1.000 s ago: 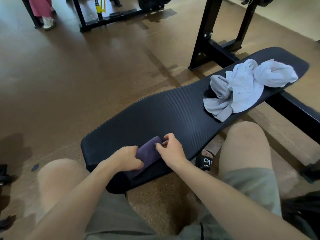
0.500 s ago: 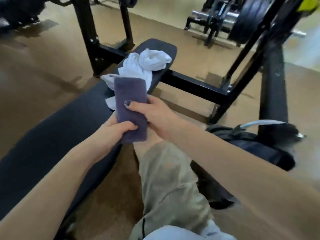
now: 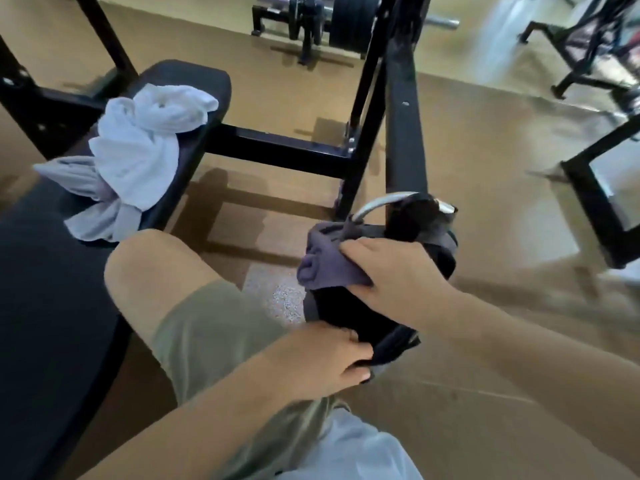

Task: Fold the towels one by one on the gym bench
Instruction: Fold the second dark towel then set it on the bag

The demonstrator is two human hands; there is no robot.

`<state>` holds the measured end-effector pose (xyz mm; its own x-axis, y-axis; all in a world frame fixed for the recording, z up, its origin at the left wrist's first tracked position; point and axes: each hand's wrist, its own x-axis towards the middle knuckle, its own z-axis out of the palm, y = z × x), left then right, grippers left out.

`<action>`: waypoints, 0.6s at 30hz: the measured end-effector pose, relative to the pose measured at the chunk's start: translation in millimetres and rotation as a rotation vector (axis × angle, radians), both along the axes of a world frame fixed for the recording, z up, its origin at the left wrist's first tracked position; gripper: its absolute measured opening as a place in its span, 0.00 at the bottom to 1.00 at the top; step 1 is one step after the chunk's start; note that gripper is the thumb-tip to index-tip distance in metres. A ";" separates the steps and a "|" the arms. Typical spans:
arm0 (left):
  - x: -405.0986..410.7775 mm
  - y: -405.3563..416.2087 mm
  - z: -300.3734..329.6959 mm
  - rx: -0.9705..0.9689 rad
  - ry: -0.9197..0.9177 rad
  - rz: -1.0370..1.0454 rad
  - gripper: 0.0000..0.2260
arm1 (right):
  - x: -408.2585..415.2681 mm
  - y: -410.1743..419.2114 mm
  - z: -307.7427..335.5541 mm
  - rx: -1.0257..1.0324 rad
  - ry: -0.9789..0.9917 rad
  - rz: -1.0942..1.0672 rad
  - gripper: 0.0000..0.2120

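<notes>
Both forearms bare, no sleeves to the elbow, no watch, band or ring seen. Left hand (image 3: 322, 358) and right hand (image 3: 391, 275) bare, no gloves; nails short, looks like no polish but pic too blurry to be sure. Shorts (image 3: 214, 327) olive-green, loose, plain fabric, hem ending above the knee; thin dark line, maybe a seam or cord, near the bottom edge of the pic. Knee (image 3: 152, 258) and lower thigh bare below the hem. Light grey-white shirt (image 3: 349, 452) at the very bottom, only the hem part visible, soft plain cloth, no print seen.
</notes>
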<state>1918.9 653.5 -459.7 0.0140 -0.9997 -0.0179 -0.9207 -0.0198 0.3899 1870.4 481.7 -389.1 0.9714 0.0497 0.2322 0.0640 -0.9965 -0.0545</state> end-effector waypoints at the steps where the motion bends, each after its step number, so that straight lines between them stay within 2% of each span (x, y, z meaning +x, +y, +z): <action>1: -7.5 3.6 -7.8 0.045 0.016 -0.023 0.10 | -4.1 4.8 -18.3 -0.076 0.058 -0.017 0.13; 3: -13.2 8.8 -18.4 0.130 0.027 -0.020 0.07 | -14.1 13.4 -58.0 -0.180 0.174 -0.100 0.19; 5: -16.7 10.7 -24.4 0.212 -0.002 -0.001 0.07 | -30.2 21.8 -95.1 -0.194 0.300 -0.189 0.23; 8: -22.1 10.0 -32.3 0.299 -0.042 0.014 0.11 | -57.2 40.7 -132.0 -0.185 0.321 -0.231 0.16; 11: -27.5 5.8 -33.4 0.387 -0.082 -0.011 0.13 | -62.8 50.3 -140.7 -0.152 0.334 -0.296 0.14; 15: -30.2 -2.4 -27.0 0.457 -0.037 -0.016 0.10 | -38.0 41.3 -134.0 -0.152 0.475 -0.394 0.21; 18: -32.3 -4.6 -25.9 0.516 0.018 -0.019 0.07 | -15.8 26.2 -131.2 -0.150 0.479 -0.443 0.23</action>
<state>1886.6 648.8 -485.6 -0.0090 -0.8606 -0.5092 -0.9159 -0.1973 0.3497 1854.7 507.9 -520.3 0.9014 -0.3794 -0.2084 -0.3496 -0.9220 0.1664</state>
